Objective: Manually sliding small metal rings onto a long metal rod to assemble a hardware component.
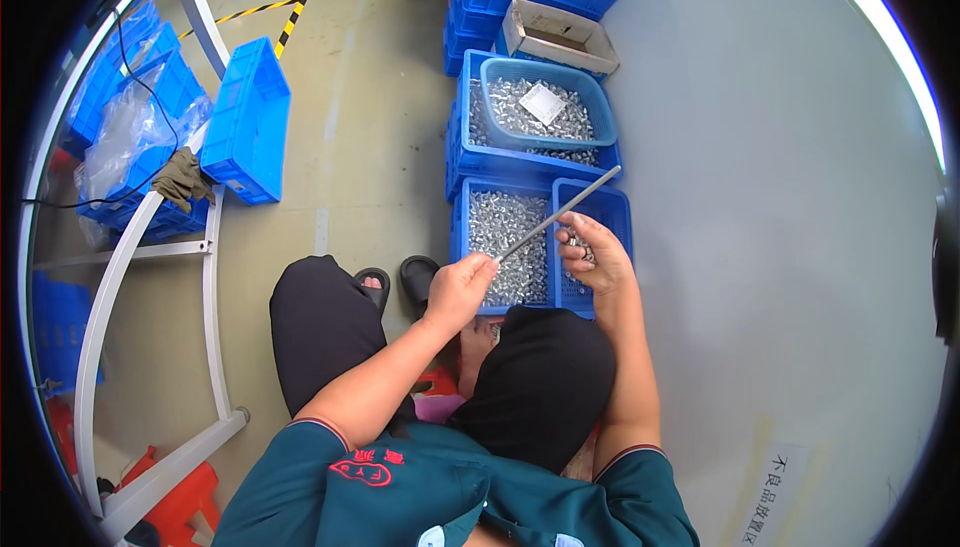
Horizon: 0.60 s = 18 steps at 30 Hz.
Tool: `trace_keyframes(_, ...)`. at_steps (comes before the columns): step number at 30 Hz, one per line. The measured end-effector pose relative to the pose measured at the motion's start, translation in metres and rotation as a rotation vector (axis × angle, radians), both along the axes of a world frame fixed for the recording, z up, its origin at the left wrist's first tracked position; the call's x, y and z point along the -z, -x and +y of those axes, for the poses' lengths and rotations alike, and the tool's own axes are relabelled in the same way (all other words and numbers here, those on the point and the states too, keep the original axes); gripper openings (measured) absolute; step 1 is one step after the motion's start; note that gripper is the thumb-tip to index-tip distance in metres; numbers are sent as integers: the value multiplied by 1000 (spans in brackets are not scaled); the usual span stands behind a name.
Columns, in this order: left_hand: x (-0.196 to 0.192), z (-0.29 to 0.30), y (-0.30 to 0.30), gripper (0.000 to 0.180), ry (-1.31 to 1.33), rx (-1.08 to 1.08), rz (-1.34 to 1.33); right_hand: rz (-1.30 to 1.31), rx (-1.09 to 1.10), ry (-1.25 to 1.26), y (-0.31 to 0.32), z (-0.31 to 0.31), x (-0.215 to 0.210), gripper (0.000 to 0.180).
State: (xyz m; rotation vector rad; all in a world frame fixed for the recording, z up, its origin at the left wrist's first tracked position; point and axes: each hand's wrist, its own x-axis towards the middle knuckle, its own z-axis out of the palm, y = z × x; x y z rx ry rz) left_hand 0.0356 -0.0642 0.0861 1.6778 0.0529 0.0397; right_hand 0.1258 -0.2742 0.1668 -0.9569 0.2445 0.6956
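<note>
- Our left hand [458, 289] is curled shut around the low end of a thin metal rod [560, 213].
- The rod slants up and to the right, over the blue bin [470, 209] full of little shiny metal parts [505, 232].
- Our right hand [592, 255] is cupped, half closed, with a few small shiny parts in it, just beside the rod.
- We think the rod is stiff and light, and smooth enough to slip, so a tight hold near one end looks best.
- The rod looks grey, straight and very skinny.
- The small parts look hard and easy to drop, so we would keep our palm cupped.
- More blue crates [530, 107] sit farther off by the wall.
</note>
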Motion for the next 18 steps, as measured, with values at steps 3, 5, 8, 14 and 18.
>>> trace_keyframes(3, 0, 6, 3, 24, 6, -14, 1, 137, 75, -196, -5, -5, 6, 26)
trace_keyframes(5, 4, 11, 6, 23, 14, -19, 21, 168, 95, -219, -6, -5, 7, 26)
trace_keyframes(8, 5, 20, 12, 23, 1, -13, 29, 121, 154, -256, -8, -4, 10, 22)
trace_keyframes(14, 4, 38, 25, 22, -112, -3, 78, 153, 140, -432, -22, -2, 26, 14)
trace_keyframes(18, 7, 50, 33, 22, -144, -1, 79, 177, 215, -447, -24, 5, 22, 15)
